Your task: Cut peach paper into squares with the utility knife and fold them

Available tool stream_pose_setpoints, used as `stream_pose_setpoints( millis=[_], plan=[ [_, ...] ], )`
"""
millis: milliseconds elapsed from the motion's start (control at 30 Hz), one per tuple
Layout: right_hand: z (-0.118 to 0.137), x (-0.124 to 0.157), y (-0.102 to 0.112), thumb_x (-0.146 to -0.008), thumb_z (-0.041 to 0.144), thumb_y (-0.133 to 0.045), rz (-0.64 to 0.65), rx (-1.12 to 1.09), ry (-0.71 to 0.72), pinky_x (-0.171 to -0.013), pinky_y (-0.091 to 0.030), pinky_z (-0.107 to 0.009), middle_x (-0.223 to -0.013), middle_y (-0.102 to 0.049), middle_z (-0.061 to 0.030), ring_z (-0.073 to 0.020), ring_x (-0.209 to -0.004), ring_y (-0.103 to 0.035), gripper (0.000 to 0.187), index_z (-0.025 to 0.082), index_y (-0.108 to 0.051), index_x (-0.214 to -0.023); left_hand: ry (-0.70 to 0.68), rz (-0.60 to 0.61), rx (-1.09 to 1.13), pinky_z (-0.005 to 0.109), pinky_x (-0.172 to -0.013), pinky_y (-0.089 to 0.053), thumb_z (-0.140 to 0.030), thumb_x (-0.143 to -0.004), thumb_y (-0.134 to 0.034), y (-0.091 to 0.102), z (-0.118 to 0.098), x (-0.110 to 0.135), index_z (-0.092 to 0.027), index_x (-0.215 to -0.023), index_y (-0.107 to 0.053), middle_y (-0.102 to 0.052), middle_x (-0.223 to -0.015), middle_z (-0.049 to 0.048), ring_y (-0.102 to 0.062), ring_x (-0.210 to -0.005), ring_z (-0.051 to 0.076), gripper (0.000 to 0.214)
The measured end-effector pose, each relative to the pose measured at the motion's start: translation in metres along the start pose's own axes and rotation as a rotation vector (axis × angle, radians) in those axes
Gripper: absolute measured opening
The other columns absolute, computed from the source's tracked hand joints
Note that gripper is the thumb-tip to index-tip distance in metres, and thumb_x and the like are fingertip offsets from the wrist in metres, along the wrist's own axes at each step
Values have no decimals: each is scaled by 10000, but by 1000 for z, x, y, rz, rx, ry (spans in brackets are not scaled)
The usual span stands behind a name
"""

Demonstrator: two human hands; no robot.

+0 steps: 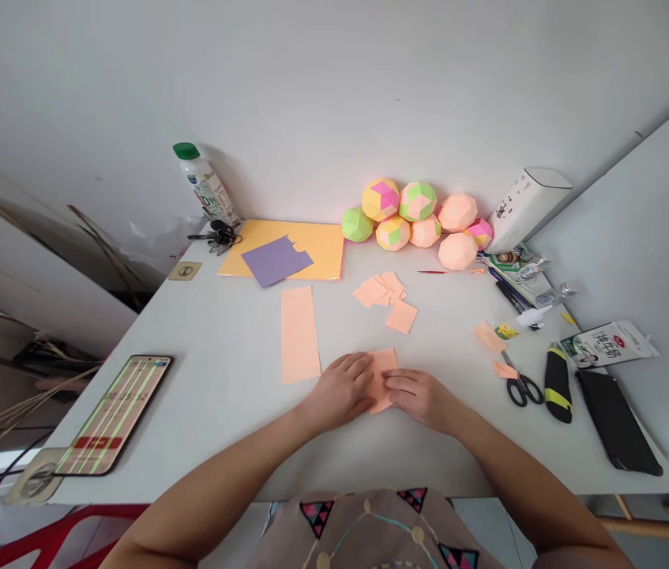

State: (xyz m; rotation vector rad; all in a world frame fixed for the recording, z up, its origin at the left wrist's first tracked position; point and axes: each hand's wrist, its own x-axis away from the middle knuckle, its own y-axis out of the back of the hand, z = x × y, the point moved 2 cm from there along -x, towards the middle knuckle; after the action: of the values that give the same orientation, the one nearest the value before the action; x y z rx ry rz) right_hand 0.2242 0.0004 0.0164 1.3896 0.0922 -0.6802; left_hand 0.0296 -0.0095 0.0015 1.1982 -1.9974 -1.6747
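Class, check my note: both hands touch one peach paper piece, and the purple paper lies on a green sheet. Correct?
Not quite: the head view shows the purple paper on a yellow-orange sheet, not green. The left hand and right hand do touch one peach paper piece.

White table (209,332) bears phone (114,415) at left; yellow paper (322,245) and paper balls (393,234) at rear; peach strip (300,336), squares (401,316) and sheet (380,365) centrally; glue (515,323) and scissors (524,390) at right.

Fingers (400,382) on peach paper (377,384), white table (221,348)
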Motion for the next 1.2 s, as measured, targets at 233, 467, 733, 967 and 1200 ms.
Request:
stream_pose_setpoints(
  millis=[233,467,733,967,1200],
  plan=[
    [0,1,-1,-909,99,-473,6,-8,4,-868,-563,-364,-949,-702,-88,-221,-1048,-615,230,136,-656,-774,-2,-29,-36,436,-973,-467,-280,-802,-625,0,-3,-2,-101,-1021,-588,-581,-1212,173,-539,-1149,301,286],
    [2,0,0,-897,71,-479,-17,-26,22,-878,-558,-359,-912,-705,-86,-227,-1042,-613,215,118,-655,-783,-4,-30,-40,439,-971,-473,-276,-810,-609,0,-4,-1,-108,-1021,-585,-585,-1210,165,-543,-1145,301,271],
    [-1,2,5,-902,91,-465,11,-108,-29,-864,-563,-355,-891,-702,-92,-217,-1030,-629,197,129,-629,-799,-40,-10,-25,470,-1010,-437,-234,-818,-558,-1,-9,1,-117,-988,-577,-565,-1225,185,-518,-1176,297,207],
    [0,1,16,-928,166,-430,132,-239,-137,-801,-564,-333,-890,-681,-97,-204,-1005,-634,207,156,-602,-812,-73,19,11,535,-1061,-342,-188,-807,-489,0,-20,10,-113,-938,-552,-479,-1324,228,-401,-1287,333,164],
    [3,0,18,-927,175,-420,166,-237,-157,-754,-550,-312,-858,-669,-79,-193,-953,-635,220,170,-594,-791,-61,28,81,575,-1064,-317,-328,-756,-604,-3,-26,12,-140,-898,-550,-476,-1336,205,-336,-1318,363,242]
  ],
)
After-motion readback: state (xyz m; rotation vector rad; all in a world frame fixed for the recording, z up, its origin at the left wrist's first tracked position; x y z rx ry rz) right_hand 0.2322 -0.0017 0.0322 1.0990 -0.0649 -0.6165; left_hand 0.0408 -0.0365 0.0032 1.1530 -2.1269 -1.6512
